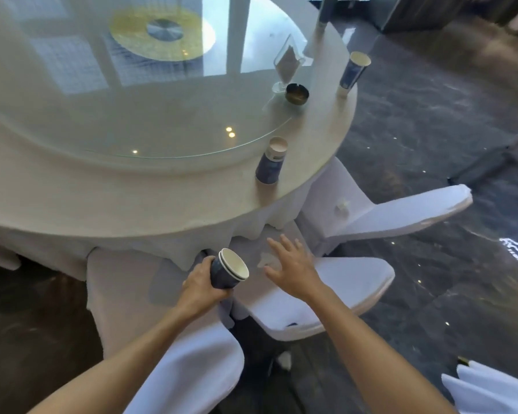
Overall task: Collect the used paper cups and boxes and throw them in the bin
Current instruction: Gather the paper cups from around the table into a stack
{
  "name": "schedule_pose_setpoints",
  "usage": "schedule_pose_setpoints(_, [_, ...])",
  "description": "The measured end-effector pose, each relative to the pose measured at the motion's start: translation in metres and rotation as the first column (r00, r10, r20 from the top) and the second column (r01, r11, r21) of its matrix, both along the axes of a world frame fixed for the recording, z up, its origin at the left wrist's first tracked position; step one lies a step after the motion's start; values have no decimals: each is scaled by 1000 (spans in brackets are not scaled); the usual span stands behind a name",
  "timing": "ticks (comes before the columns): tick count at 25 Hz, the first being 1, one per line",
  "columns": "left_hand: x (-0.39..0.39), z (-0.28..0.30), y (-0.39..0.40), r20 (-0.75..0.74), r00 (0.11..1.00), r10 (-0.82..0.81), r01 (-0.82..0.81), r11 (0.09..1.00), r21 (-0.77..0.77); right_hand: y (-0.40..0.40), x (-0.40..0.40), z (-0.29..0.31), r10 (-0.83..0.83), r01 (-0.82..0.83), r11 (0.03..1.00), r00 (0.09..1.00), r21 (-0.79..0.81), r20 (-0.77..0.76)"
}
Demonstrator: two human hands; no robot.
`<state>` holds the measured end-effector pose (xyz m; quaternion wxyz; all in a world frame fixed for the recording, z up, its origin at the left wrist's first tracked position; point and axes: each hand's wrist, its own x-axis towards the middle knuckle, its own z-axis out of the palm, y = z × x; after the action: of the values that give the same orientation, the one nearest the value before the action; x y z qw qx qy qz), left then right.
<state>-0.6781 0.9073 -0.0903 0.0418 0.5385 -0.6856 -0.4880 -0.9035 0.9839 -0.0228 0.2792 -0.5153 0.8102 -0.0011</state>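
Observation:
My left hand (pixel 201 286) grips a stack of dark blue paper cups (pixel 226 273), held tilted below the table's edge with the white inside facing right. My right hand (pixel 292 265) hovers beside it with fingers spread and nothing in it. On the round white table (pixel 132 198), a blue paper cup (pixel 271 162) stands near the right rim. Another blue cup (pixel 353 71) stands farther back on the rim. A third cup (pixel 326 10) shows at the top edge, cut off by the frame. No bin is in view.
A glass turntable (pixel 117 94) covers the table's middle, with a stemmed glass holding a napkin (pixel 287 65) and a dark ashtray (pixel 296 92) at its right side. White-covered chairs (pixel 335 288) stand under and around the table. Dark glossy floor (pixel 431 130) lies to the right.

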Motion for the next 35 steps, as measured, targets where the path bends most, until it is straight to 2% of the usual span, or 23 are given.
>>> schedule_pose_setpoints(5, [-36,-13,7,17,990,141,-142,988,57,-34,-57,-45,281,-265,953,954,146,-101])
schedule_pose_setpoints(10, [-83,-15,23,65,949,307,-311,949,55,-69,-104,-97,472,-459,869,881,186,-25])
schedule_pose_setpoints(16, [-123,-59,19,86,894,440,-446,892,74,-106,-124,-181,662,-643,720,749,262,21])
schedule_pose_setpoints(24, [-128,-160,6,128,863,489,-502,860,93,-110,-127,-329,722,-661,603,691,447,48])
schedule_pose_setpoints(27, [-122,-176,16,131,860,493,-507,855,110,-92,-128,-352,666,-612,550,732,568,144])
schedule_pose_setpoints(29, [-121,-176,21,128,861,492,-506,853,130,-82,-130,-351,659,-622,492,723,609,207])
schedule_pose_setpoints(30, [-121,-173,23,127,862,491,-505,852,136,-79,-132,-346,662,-633,491,717,599,216])
schedule_pose_setpoints(32, [-123,-160,25,114,865,488,-500,854,140,-78,-134,-326,631,-627,546,744,555,219])
schedule_pose_setpoints(35, [-129,-130,24,98,878,468,-478,864,159,-89,-135,-273,451,-505,748,863,431,229])
